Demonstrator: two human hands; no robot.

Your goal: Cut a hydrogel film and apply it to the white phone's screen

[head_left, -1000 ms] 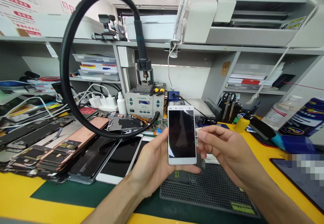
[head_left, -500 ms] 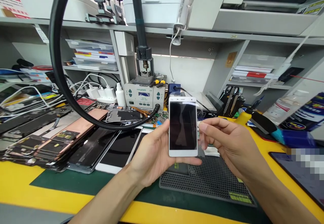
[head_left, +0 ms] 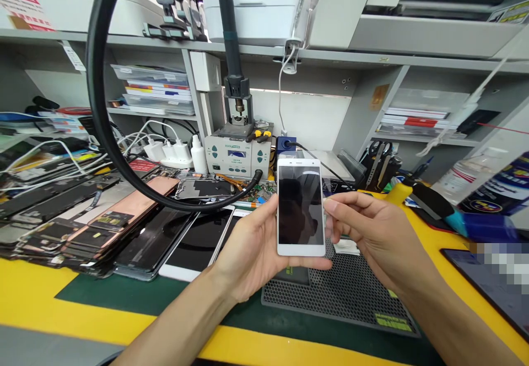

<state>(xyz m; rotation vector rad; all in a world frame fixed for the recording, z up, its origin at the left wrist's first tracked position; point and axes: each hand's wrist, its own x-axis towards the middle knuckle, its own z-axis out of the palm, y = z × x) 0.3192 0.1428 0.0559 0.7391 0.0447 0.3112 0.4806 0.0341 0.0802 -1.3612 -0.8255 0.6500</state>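
Observation:
A white smartphone (head_left: 301,206) with a dark, reflective screen stands upright in front of me, its screen toward me. My left hand (head_left: 258,245) is closed around it, with the thumb along its left edge and a finger stretched below its bottom edge. At the phone's right edge, the thumb and index finger of my right hand (head_left: 367,222) pinch its side. The other right fingers are curled and partly hidden. Beneath both hands lies a black perforated mat (head_left: 343,294) on the green and yellow bench.
Several phones and phone parts (head_left: 124,217) are spread on the left. A hot-air station (head_left: 237,154) stands behind, its black hose (head_left: 93,79) looping in front. Scissors and tools (head_left: 378,162) stand back right, near a bottle (head_left: 471,173). A dark tablet-like device (head_left: 483,283) lies at right.
The view has shifted slightly, moving the background a little to the right. The reflection on the phone's screen differs. Both hands keep nearly the same hold.

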